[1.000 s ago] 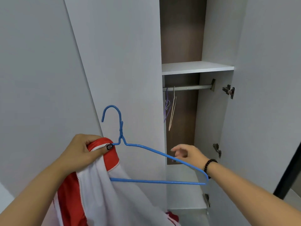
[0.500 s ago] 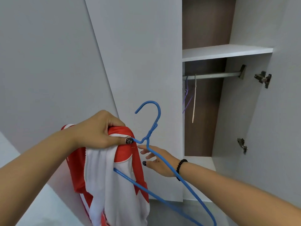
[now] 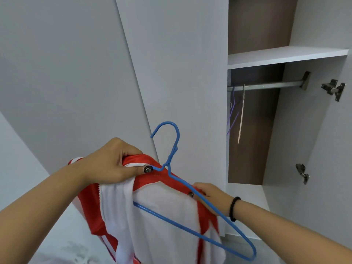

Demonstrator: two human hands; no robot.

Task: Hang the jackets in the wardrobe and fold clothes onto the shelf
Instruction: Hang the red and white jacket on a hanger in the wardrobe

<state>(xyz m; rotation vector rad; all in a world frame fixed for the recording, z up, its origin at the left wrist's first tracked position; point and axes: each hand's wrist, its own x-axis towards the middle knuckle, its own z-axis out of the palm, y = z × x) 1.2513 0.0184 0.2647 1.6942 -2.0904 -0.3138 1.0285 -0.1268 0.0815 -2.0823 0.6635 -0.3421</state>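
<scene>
A red and white jacket hangs in front of me, partly over a blue wire hanger whose hook points up. My left hand grips the jacket's red collar together with the hanger's left shoulder, thumb pressed on the wire. My right hand pinches the jacket's red shoulder fabric behind the hanger's right arm; its fingertips are partly hidden by cloth. The open wardrobe shows a metal rail under a white shelf.
A purple hanger and a pale hanger hang at the rail's left end. A closed grey wardrobe door stands left of the opening, and an open door with hinges is at right.
The view has shifted closer and to the left. My right hand moved from under the hanger's neck to the jacket's right shoulder and took hold of the fabric, drawing it along the hanger arm.
</scene>
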